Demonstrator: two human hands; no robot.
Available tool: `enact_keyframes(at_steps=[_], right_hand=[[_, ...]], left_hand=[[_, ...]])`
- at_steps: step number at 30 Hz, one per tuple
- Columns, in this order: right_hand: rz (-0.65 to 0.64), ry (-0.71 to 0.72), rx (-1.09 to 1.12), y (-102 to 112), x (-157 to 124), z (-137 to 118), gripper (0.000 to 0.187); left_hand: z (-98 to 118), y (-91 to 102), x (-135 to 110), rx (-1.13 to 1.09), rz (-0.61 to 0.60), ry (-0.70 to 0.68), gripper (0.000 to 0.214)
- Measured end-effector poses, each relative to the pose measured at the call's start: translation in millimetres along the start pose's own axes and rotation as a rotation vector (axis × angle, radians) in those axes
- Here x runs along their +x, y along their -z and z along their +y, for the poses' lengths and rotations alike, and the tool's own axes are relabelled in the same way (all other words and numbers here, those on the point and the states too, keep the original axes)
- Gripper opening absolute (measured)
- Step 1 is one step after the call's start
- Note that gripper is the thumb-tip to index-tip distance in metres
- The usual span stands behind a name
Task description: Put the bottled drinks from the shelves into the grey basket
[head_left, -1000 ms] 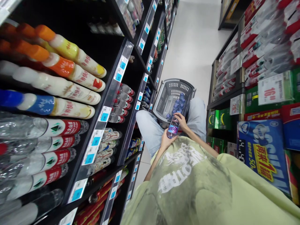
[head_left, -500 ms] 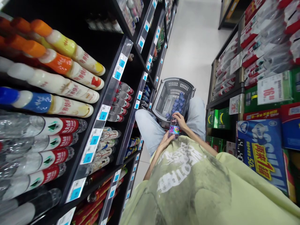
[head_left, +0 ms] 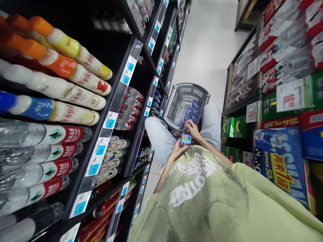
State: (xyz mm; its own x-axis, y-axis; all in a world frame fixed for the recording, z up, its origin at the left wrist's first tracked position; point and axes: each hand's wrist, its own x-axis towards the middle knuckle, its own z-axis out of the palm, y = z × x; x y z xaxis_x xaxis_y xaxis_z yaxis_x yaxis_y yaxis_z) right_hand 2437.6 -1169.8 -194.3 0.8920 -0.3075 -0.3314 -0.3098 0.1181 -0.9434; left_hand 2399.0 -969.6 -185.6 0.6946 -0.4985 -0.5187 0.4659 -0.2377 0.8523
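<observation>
I hold a small clear water bottle (head_left: 185, 138) with a colourful label between both hands, low in front of my green shirt. My left hand (head_left: 177, 150) cups its lower end. My right hand (head_left: 193, 130) is wrapped around its top near the cap. Just beyond the bottle a grey plastic basket (head_left: 181, 95) stands on the floor between my knees, with several blue-capped bottles (head_left: 191, 112) inside along its right side.
Black shelves run along the left, with rows of drink bottles (head_left: 65, 84) and blue price tags (head_left: 110, 123). On the right stand shelves with packed water and boxes (head_left: 281, 164). The pale aisle floor (head_left: 209, 43) stretches ahead past the basket.
The bottle has turned a little in my hands, so more of its colourful label faces me. My hands stay at about the same place above the basket.
</observation>
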Motion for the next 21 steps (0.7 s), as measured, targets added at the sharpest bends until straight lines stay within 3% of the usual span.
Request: enact_keyframes(at_steps=[5, 9, 17, 21], right_hand=[[-0.051, -0.039, 0.213, -1, 1, -4, 0.048], [-0.041, -0.032, 0.185, -3, 3, 1, 0.045], [0.044, 0.014, -0.226, -1, 2, 16, 0.033], [0.051, -0.011, -0.309, -1, 4, 21, 0.031]], left_hand=[[3, 3.8, -2, -0.082, -0.073, 0.079, 0.074], [2, -1.1, 0, -0.094, -0.06, 0.078, 0.074], [-11, -14.7, 10, -0.015, 0.12, 0.046, 0.1], [-16, -16.7, 12, 0.028, 0.159, 0.051, 0.101]])
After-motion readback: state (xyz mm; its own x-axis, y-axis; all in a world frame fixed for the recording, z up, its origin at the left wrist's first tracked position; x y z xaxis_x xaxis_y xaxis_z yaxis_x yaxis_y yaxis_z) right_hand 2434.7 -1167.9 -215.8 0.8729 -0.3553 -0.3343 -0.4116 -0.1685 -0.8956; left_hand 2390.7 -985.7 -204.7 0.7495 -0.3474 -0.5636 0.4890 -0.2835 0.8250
